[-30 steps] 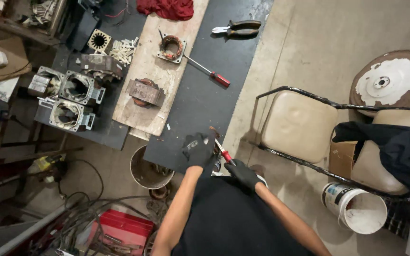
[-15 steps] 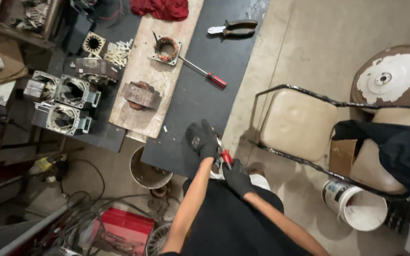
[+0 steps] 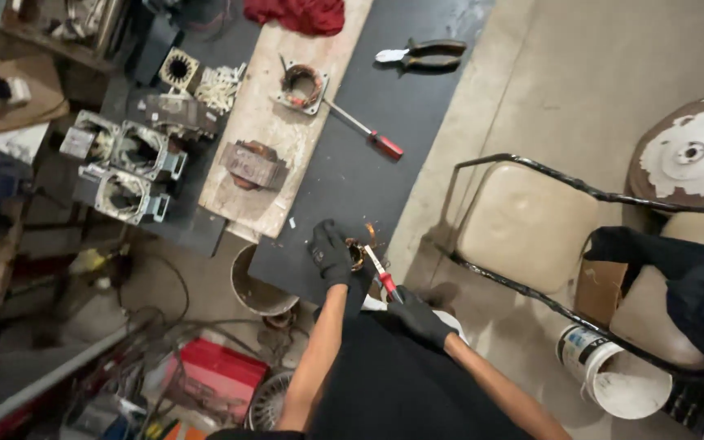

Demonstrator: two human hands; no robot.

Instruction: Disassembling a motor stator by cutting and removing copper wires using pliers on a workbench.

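Both my hands wear black gloves at the near end of a dark workbench (image 3: pixel 344 175). My left hand (image 3: pixel 332 253) grips a small round part with copper windings (image 3: pixel 357 251). My right hand (image 3: pixel 417 316) holds a red-handled screwdriver (image 3: pixel 382 276), its shaft angled up into the copper part. A second red-handled screwdriver (image 3: pixel 368 134) lies on the bench beside a wooden board (image 3: pixel 283 163), where a square wound stator (image 3: pixel 301 84) and a rusty metal block (image 3: pixel 252 165) rest.
Pliers (image 3: pixel 421 54) and a red cloth (image 3: pixel 303 14) lie at the far end. Metal motor housings (image 3: pixel 128 167) sit left. A cream chair with a black frame (image 3: pixel 523 228) and a white bucket (image 3: pixel 609 375) stand right. A pot (image 3: pixel 258 285) and cables are below.
My hands have shifted slightly up and left along the bench edge, and the view has drifted; the screwdriver stays pressed into the copper part.
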